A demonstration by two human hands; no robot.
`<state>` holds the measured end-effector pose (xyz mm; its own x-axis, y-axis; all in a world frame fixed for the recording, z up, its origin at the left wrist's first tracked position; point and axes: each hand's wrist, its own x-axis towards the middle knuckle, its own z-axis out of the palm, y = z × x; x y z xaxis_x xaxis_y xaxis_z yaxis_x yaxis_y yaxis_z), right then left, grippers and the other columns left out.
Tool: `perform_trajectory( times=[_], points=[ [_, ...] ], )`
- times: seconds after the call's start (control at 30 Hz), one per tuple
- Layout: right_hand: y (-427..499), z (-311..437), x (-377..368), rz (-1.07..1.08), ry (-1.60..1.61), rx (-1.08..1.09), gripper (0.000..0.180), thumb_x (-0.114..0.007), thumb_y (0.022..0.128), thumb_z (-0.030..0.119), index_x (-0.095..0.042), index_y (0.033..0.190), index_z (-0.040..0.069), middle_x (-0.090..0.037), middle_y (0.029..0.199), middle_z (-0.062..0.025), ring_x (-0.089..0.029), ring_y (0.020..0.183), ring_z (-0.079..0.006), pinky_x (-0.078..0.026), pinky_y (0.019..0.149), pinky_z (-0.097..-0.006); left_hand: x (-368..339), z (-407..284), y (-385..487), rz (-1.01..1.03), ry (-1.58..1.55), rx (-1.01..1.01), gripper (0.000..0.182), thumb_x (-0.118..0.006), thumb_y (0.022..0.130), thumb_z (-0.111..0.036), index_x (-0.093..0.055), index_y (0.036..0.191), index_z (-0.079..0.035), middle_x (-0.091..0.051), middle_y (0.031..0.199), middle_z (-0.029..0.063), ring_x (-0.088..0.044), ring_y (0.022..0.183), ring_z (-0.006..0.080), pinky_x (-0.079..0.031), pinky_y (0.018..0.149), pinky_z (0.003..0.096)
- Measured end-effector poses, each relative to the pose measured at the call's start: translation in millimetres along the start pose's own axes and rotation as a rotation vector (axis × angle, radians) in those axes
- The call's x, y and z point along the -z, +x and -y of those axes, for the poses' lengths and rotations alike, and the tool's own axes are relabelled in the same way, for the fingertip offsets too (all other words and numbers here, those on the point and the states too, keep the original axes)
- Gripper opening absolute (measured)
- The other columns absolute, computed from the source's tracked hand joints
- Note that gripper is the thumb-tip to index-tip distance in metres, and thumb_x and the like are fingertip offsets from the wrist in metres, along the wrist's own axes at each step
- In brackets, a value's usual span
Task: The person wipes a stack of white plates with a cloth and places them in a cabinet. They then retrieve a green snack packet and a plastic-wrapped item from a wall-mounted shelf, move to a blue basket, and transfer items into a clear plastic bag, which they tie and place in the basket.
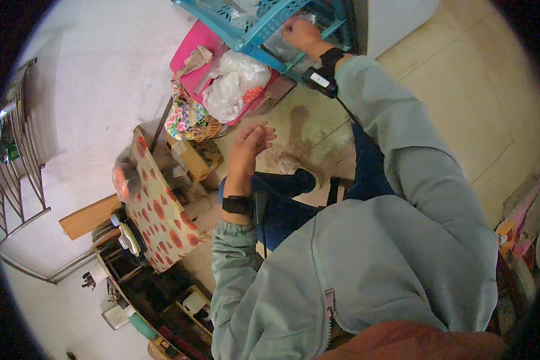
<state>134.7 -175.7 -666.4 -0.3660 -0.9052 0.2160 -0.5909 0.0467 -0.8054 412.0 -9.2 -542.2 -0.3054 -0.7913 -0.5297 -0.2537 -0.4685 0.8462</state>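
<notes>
My right hand [302, 35] reaches into the lower tier of a blue plastic rack [238, 38] at the top of the view. Its fingers are curled among clear plastic bags [276, 44]; whether they grip one is hard to see. Over the floor hangs my left hand [253, 138], loosely bent, with nothing in it. Just beyond it stands a pink plastic container [186, 67] with white, translucent plastic bags [236, 85] and a small red-orange item [252, 94] on it. A crumpled beige cloth [198, 58] lies on its far side.
A multicoloured patterned cloth [186, 117] and a wicker basket [211, 130] sit below the pink container. Left of me are a cardboard box [191, 157], a flower-printed cover [162, 211] and a dark shelf unit [139, 283]. A metal railing [22, 166] is at far left.
</notes>
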Motion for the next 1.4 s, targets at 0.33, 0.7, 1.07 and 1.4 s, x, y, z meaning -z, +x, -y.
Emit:
perform_trajectory(
  times=[0.33,0.7,1.07,1.4],
  points=[
    [-79.3,3.4,129.4,0.547,0.883,-0.413,0.027,-0.054,0.087,0.028,-0.061,0.101,0.006,-0.065,0.090,-0.0041,-0.061,0.078,-0.0148,-0.049,0.071,-0.0299,-37.2,23.0,24.4,-0.014,-0.156,-0.013,0.058,-0.060,0.088,-0.030,-0.034,0.134,-0.006,-0.048,0.127,0.0131,-0.053,0.109,0.0222,-0.047,0.083,0.0342],
    [-151.2,33.3,118.9,0.973,0.962,-0.712,0.019,-0.058,0.088,0.027,-0.059,0.084,0.009,-0.055,0.064,0.0007,-0.048,0.049,-0.0083,-0.036,0.040,-0.0220,-34.0,38.8,30.1,0.165,-0.183,-0.348,0.045,-0.062,0.087,-0.024,-0.045,0.121,0.000,-0.056,0.110,0.0107,-0.057,0.094,0.0184,-0.051,0.076,0.0329],
    [-130.7,27.9,124.1,0.139,1.063,-0.495,0.042,-0.065,0.085,0.028,-0.045,0.116,0.007,-0.058,0.094,-0.0034,-0.056,0.078,-0.0127,-0.044,0.065,-0.0269,14.4,60.9,19.6,0.225,-0.508,-0.081,0.029,-0.048,0.088,-0.024,-0.042,0.062,-0.013,-0.041,0.055,0.0002,-0.047,0.059,0.0180,-0.042,0.064,0.0356],
    [-201.5,42.5,63.2,1.117,0.405,0.230,0.071,-0.077,0.069,0.026,-0.044,0.126,-0.001,-0.055,0.118,-0.0175,-0.052,0.110,-0.0230,-0.042,0.093,-0.0363,-1.7,46.5,-2.3,0.282,-0.568,0.158,0.035,-0.045,0.085,-0.022,-0.033,0.053,-0.016,-0.036,0.051,-0.0020,-0.038,0.052,0.0167,-0.034,0.058,0.0303]
  ],
)
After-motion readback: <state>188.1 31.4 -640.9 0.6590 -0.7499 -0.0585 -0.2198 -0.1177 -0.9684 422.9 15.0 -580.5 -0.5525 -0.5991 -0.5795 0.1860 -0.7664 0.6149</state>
